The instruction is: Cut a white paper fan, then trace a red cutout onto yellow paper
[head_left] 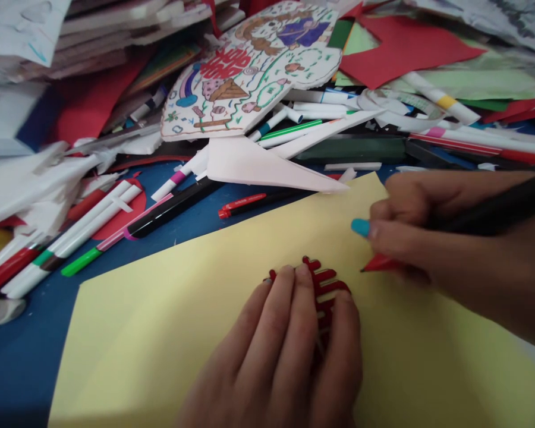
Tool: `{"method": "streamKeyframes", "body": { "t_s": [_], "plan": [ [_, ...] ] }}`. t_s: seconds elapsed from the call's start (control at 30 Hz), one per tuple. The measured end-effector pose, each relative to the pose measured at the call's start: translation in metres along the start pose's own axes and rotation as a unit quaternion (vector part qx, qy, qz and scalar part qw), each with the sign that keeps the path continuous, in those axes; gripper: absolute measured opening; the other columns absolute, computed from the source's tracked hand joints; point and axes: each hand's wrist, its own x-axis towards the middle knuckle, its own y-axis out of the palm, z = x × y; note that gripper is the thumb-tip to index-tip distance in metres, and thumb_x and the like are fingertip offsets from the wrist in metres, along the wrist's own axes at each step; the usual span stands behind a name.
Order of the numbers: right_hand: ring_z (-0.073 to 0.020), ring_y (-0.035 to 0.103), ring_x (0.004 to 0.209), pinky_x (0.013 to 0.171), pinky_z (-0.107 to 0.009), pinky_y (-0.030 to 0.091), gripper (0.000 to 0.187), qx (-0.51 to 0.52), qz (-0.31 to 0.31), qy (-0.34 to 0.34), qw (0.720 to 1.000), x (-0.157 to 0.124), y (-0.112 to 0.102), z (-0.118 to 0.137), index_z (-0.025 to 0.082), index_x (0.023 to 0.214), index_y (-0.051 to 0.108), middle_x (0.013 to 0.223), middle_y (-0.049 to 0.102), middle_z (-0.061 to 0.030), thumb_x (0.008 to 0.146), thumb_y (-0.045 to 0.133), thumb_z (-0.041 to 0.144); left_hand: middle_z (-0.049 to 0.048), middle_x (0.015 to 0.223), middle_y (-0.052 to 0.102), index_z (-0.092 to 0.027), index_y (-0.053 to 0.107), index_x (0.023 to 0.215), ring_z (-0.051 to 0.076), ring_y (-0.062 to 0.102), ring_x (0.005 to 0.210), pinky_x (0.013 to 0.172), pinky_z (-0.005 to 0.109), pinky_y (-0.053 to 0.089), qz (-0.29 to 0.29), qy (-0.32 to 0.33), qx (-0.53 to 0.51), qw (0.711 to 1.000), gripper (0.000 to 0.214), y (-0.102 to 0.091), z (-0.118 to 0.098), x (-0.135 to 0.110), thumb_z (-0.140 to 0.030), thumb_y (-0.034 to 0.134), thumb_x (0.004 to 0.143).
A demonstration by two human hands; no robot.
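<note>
A yellow sheet of paper (160, 321) lies on the blue table. On it is a dark red cut-out (323, 285) with narrow strips and slots, its near part hidden under my left hand (285, 345). My left fingers are stretched out and spread over the cut-out, pressing it to the paper. My right hand (423, 238) is closed around a pen (383, 262) with a red front end, a dark nib and a black barrel. The nib is just right of the cut-out, close to the paper; whether it touches I cannot tell.
Several markers (80, 235) and a red-capped pen (243, 205) lie on the blue table (196, 220) beyond the sheet. White paper scraps (258, 163), a coloured-in drawing (249, 77) and red paper (414, 50) are heaped behind. Stacked papers (116, 24) stand back left.
</note>
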Motion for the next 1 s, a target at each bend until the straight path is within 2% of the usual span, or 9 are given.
{"method": "streamKeyframes", "body": {
  "t_s": [0.07, 0.13, 0.2, 0.33, 0.43, 0.77, 1.0],
  "plan": [
    [-0.0065, 0.031, 0.041, 0.037, -0.022, 0.022, 0.035, 0.016, -0.035, 0.0, 0.999, 0.0, -0.001, 0.003, 0.019, 0.048, 0.035, 0.043, 0.037, 0.0052, 0.072, 0.061, 0.02, 0.0116, 0.124, 0.055, -0.016, 0.051, 0.12, 0.028, 0.048, 0.122, 0.099, 0.038, 0.046, -0.004, 0.002, -0.003, 1.0, 0.043, 0.0, -0.001, 0.0, -0.019, 0.052, 0.078],
    [-0.0067, 0.031, 0.043, 0.039, -0.022, 0.024, 0.035, 0.015, -0.037, -0.026, 0.999, -0.003, 0.001, 0.004, 0.019, 0.05, 0.035, 0.046, 0.036, 0.0052, 0.073, 0.062, 0.02, 0.0111, 0.122, 0.056, -0.018, 0.053, 0.115, 0.028, 0.048, 0.121, 0.098, 0.039, 0.047, -0.006, 0.002, -0.002, 1.0, 0.039, 0.001, -0.001, -0.001, -0.019, 0.054, 0.076],
    [-0.0066, 0.031, 0.044, 0.038, -0.022, 0.023, 0.035, 0.002, -0.007, -0.053, 0.999, -0.006, 0.004, 0.005, 0.019, 0.051, 0.036, 0.048, 0.037, 0.0051, 0.074, 0.062, 0.024, 0.011, 0.121, 0.056, -0.019, 0.054, 0.113, 0.028, 0.048, 0.121, 0.098, 0.04, 0.047, -0.012, 0.001, 0.0, 1.0, 0.038, 0.004, 0.0, -0.002, -0.018, 0.055, 0.075],
    [-0.0062, 0.027, 0.041, 0.034, -0.021, 0.018, 0.032, -0.045, 0.086, -0.047, 0.994, -0.009, 0.009, 0.004, 0.019, 0.052, 0.033, 0.044, 0.035, 0.0062, 0.073, 0.057, 0.022, 0.0106, 0.12, 0.055, -0.019, 0.054, 0.117, 0.029, 0.048, 0.121, 0.098, 0.041, 0.047, -0.041, 0.032, 0.003, 0.999, 0.041, 0.01, 0.003, -0.004, -0.019, 0.053, 0.076],
    [-0.0068, 0.025, 0.04, 0.034, -0.022, 0.019, 0.029, -0.078, 0.112, -0.044, 0.99, -0.01, 0.011, 0.004, 0.019, 0.052, 0.031, 0.042, 0.032, 0.0061, 0.07, 0.053, 0.02, 0.0106, 0.12, 0.055, -0.018, 0.055, 0.118, 0.029, 0.049, 0.12, 0.098, 0.041, 0.047, -0.037, 0.026, 0.007, 0.999, 0.043, 0.011, 0.004, -0.004, -0.019, 0.054, 0.075],
    [-0.0071, 0.03, 0.037, 0.033, -0.024, 0.021, 0.027, -0.112, 0.132, -0.053, 0.984, -0.01, 0.011, 0.007, 0.02, 0.052, 0.033, 0.04, 0.037, 0.0061, 0.072, 0.051, 0.022, 0.0075, 0.115, 0.059, -0.02, 0.06, 0.111, 0.027, 0.053, 0.116, 0.097, 0.039, 0.05, -0.062, 0.019, 0.009, 0.998, 0.036, 0.011, 0.002, -0.002, -0.018, 0.054, 0.075],
    [-0.0069, 0.029, 0.036, 0.032, -0.023, 0.02, 0.027, -0.15, 0.102, -0.081, 0.98, -0.01, 0.01, 0.005, 0.02, 0.051, 0.032, 0.039, 0.035, 0.0065, 0.071, 0.049, 0.019, 0.0084, 0.117, 0.058, -0.019, 0.059, 0.113, 0.027, 0.053, 0.116, 0.097, 0.04, 0.049, -0.054, 0.011, 0.013, 0.998, 0.037, 0.011, 0.0, -0.002, -0.019, 0.055, 0.076]
  ]
}}
